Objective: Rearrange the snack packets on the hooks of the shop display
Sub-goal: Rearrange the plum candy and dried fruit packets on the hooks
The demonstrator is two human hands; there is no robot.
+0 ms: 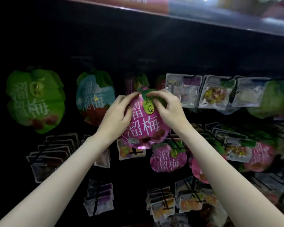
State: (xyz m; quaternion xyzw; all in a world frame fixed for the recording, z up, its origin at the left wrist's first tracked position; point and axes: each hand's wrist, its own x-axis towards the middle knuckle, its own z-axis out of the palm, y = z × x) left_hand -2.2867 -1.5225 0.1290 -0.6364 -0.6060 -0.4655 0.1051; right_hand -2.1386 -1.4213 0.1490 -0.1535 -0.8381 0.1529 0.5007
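Note:
A pink plum-shaped snack packet (145, 126) with white characters and a green leaf top is held up in front of the dark display, at the level of the top hook row. My left hand (117, 115) grips its left edge, thumb across the front. My right hand (166, 105) pinches the green leaf tab at the packet's top. Behind the tab hangs another pink packet (129, 83), mostly hidden. The hook itself is too dark to make out.
A green packet (36, 100) and a blue packet (95, 97) hang at the left. Clear rectangular packets (183, 90) hang at the right. Lower hooks carry more pink packets (168, 158) and stacks of small packs (54, 151). A shelf edge (203, 18) runs overhead.

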